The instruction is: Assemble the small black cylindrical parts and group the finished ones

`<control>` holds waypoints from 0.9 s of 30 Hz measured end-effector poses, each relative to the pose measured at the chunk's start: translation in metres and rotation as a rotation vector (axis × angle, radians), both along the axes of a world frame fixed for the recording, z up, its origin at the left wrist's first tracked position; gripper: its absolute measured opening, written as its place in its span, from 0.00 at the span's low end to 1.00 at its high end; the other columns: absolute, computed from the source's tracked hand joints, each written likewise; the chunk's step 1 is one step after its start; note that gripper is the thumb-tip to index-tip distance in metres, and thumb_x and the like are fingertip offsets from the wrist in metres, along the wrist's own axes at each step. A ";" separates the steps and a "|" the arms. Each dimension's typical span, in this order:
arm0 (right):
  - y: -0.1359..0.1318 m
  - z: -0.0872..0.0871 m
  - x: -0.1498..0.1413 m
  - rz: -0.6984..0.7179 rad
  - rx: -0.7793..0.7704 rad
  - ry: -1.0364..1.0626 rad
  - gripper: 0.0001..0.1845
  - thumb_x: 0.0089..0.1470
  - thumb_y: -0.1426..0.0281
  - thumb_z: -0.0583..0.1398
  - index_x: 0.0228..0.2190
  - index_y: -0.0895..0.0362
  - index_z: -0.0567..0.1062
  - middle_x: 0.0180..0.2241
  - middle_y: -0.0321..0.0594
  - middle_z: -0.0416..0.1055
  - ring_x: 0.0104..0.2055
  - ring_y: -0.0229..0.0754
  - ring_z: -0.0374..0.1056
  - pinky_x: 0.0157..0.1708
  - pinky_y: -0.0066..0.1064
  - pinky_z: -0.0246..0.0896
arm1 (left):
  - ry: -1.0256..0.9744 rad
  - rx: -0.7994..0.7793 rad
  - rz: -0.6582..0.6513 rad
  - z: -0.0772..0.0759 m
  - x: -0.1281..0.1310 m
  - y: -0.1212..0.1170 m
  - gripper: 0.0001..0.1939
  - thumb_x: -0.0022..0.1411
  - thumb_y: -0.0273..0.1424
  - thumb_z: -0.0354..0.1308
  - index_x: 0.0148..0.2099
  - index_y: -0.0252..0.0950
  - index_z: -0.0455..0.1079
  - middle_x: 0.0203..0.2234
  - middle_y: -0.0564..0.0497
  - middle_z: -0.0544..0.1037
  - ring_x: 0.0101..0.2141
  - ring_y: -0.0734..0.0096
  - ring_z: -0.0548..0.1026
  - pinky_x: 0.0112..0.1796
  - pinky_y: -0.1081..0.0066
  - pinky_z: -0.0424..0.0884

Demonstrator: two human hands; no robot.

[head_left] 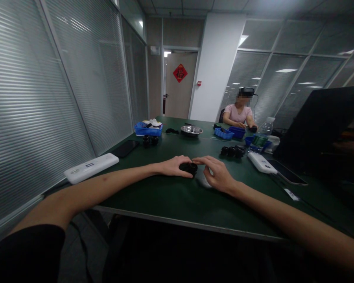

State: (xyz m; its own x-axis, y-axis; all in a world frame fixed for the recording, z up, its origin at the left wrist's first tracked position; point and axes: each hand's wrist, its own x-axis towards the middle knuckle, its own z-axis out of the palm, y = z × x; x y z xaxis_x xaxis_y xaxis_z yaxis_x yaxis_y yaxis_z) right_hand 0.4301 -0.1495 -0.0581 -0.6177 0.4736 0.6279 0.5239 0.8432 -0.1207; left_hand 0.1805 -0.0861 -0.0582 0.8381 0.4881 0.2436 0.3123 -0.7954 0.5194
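The left hand (177, 166) curls around a black part (188, 168) on the table (156, 200), thumb on its near side and fingers over the far side; the right hand (216, 173) is loosely bent, its index fingertip at the part's far right edge, though whether it grips anything I cannot tell. The part looks rounded, dark and smooth, probably light, stiff plastic, perhaps slick; pinching its outer sides would likely give the surest hold, and a drop could scuff it. Just beside it, partly under the right hand, lies a smooth grey rounded object (204, 181). Farther out, glossy black cylindrical pieces stand in clusters at far left (150, 140) and right (232, 151). Beyond are a shiny round metal bowl (191, 131), a ribbed blue plastic tray (223, 134) and a clear, thin-walled bottle (261, 135).
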 end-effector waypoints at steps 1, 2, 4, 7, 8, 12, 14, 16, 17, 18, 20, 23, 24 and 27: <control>-0.001 0.001 0.000 0.007 -0.010 -0.009 0.33 0.52 0.84 0.53 0.58 0.53 0.70 0.50 0.46 0.76 0.52 0.52 0.72 0.52 0.48 0.70 | -0.006 -0.018 0.018 0.000 0.000 0.000 0.28 0.60 0.49 0.66 0.55 0.38 0.72 0.48 0.46 0.75 0.50 0.57 0.70 0.50 0.62 0.64; -0.001 0.001 0.000 0.013 -0.018 -0.015 0.33 0.52 0.84 0.53 0.58 0.53 0.70 0.51 0.47 0.75 0.53 0.52 0.72 0.53 0.48 0.70 | -0.014 -0.036 0.028 0.000 0.000 0.000 0.27 0.59 0.49 0.66 0.54 0.37 0.72 0.47 0.46 0.75 0.50 0.58 0.71 0.50 0.62 0.65; -0.002 0.002 0.000 0.027 -0.031 -0.025 0.34 0.52 0.85 0.53 0.58 0.53 0.69 0.52 0.47 0.74 0.54 0.52 0.71 0.54 0.50 0.69 | -0.029 -0.061 0.016 0.001 0.000 0.000 0.26 0.59 0.48 0.67 0.52 0.36 0.73 0.46 0.46 0.75 0.49 0.58 0.71 0.50 0.62 0.65; -0.002 0.001 0.000 0.048 -0.045 -0.031 0.37 0.51 0.85 0.53 0.61 0.53 0.67 0.55 0.47 0.73 0.56 0.52 0.70 0.56 0.51 0.68 | -0.043 -0.078 -0.027 0.002 -0.001 0.001 0.25 0.60 0.47 0.67 0.52 0.35 0.73 0.46 0.47 0.76 0.48 0.60 0.72 0.49 0.63 0.66; -0.002 0.001 0.000 0.054 -0.051 -0.037 0.38 0.51 0.85 0.53 0.62 0.53 0.66 0.56 0.47 0.72 0.57 0.52 0.69 0.57 0.52 0.68 | -0.044 -0.080 -0.031 0.003 -0.001 0.001 0.26 0.60 0.46 0.67 0.53 0.35 0.73 0.45 0.46 0.76 0.47 0.60 0.72 0.49 0.63 0.66; -0.003 0.001 -0.002 0.080 -0.097 -0.082 0.42 0.51 0.85 0.53 0.66 0.53 0.60 0.61 0.49 0.68 0.61 0.52 0.66 0.61 0.54 0.65 | -0.041 -0.088 -0.019 0.003 -0.001 0.001 0.27 0.59 0.45 0.68 0.54 0.34 0.73 0.47 0.45 0.76 0.48 0.59 0.73 0.49 0.63 0.67; -0.003 0.002 -0.004 0.101 -0.127 -0.105 0.44 0.52 0.85 0.53 0.68 0.52 0.57 0.64 0.49 0.65 0.64 0.52 0.64 0.63 0.56 0.62 | -0.047 -0.099 -0.017 0.003 -0.001 0.001 0.26 0.59 0.45 0.68 0.53 0.34 0.74 0.49 0.44 0.77 0.49 0.59 0.74 0.50 0.63 0.68; -0.003 0.001 -0.005 0.124 -0.142 -0.116 0.46 0.51 0.85 0.53 0.69 0.52 0.55 0.66 0.49 0.62 0.66 0.53 0.61 0.64 0.57 0.60 | -0.058 -0.114 -0.017 0.002 -0.001 0.001 0.25 0.59 0.45 0.68 0.52 0.33 0.75 0.49 0.44 0.77 0.49 0.59 0.74 0.50 0.63 0.68; -0.003 0.001 -0.006 0.134 -0.146 -0.117 0.47 0.51 0.84 0.53 0.70 0.52 0.54 0.67 0.49 0.61 0.67 0.53 0.60 0.65 0.58 0.59 | -0.059 -0.125 -0.018 0.002 -0.001 0.002 0.25 0.59 0.45 0.68 0.51 0.33 0.75 0.49 0.44 0.77 0.49 0.59 0.74 0.50 0.63 0.68; -0.003 0.000 -0.006 0.141 -0.151 -0.116 0.47 0.51 0.84 0.53 0.70 0.52 0.52 0.67 0.49 0.60 0.68 0.53 0.59 0.65 0.59 0.58 | -0.058 -0.135 -0.018 0.001 -0.001 0.002 0.25 0.59 0.45 0.68 0.51 0.33 0.75 0.49 0.44 0.77 0.49 0.59 0.75 0.50 0.63 0.68; -0.002 -0.001 -0.007 0.144 -0.163 -0.112 0.48 0.51 0.84 0.53 0.71 0.52 0.50 0.68 0.49 0.59 0.68 0.54 0.58 0.66 0.58 0.57 | -0.048 -0.153 -0.010 0.000 -0.001 0.002 0.26 0.58 0.46 0.68 0.52 0.33 0.75 0.48 0.45 0.78 0.49 0.59 0.75 0.50 0.63 0.68; -0.001 -0.001 -0.006 0.111 -0.148 -0.064 0.45 0.53 0.83 0.53 0.70 0.52 0.52 0.66 0.49 0.61 0.66 0.53 0.60 0.65 0.56 0.59 | -0.029 -0.161 0.017 0.001 -0.002 0.002 0.29 0.58 0.47 0.68 0.54 0.34 0.73 0.49 0.45 0.77 0.50 0.58 0.75 0.51 0.62 0.67; -0.001 -0.001 -0.006 0.090 -0.125 -0.024 0.43 0.54 0.83 0.53 0.69 0.52 0.55 0.64 0.48 0.64 0.64 0.53 0.62 0.63 0.55 0.61 | -0.023 -0.154 0.022 0.001 -0.003 0.002 0.29 0.58 0.47 0.68 0.55 0.35 0.73 0.50 0.44 0.77 0.50 0.58 0.75 0.52 0.62 0.66; -0.001 0.000 -0.004 0.025 -0.034 0.098 0.37 0.55 0.83 0.52 0.64 0.51 0.62 0.53 0.45 0.74 0.54 0.51 0.70 0.54 0.50 0.67 | -0.003 -0.121 0.015 0.003 -0.003 0.000 0.27 0.59 0.47 0.67 0.54 0.35 0.72 0.49 0.45 0.76 0.50 0.58 0.73 0.51 0.62 0.65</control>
State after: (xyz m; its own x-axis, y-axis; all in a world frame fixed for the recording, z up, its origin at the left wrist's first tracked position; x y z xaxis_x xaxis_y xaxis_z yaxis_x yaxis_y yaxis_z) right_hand 0.4259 -0.1508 -0.0586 -0.5656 0.4811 0.6698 0.4872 0.8502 -0.1993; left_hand 0.1777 -0.0859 -0.0551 0.8302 0.5261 0.1842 0.3219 -0.7222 0.6122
